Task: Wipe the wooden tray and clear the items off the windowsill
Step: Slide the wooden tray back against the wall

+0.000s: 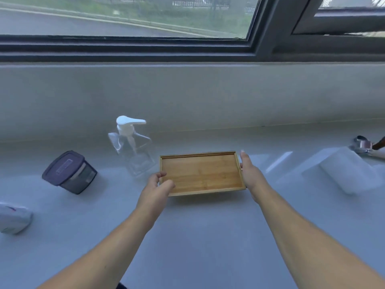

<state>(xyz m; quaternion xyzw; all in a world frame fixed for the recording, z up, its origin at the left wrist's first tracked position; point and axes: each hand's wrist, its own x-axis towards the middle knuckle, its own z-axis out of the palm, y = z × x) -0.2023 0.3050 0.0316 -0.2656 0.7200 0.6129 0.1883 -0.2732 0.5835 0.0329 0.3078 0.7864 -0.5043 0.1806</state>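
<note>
Now tray (201, 172) between both hands' fingers (161, 175).

— Where are your hands just now?

— Both of my bare forearms reach forward, one to each short end of the wooden tray (201, 173). My left hand (155, 189) sits at its left end, thumb curled over the rim onto the inside, fingers (160, 175) bent along the edge.

— And the other?

— My right hand (249, 174) lies flat against the tray's right end, fingers straight and pointing away from me, palm pressed to the side.
</note>
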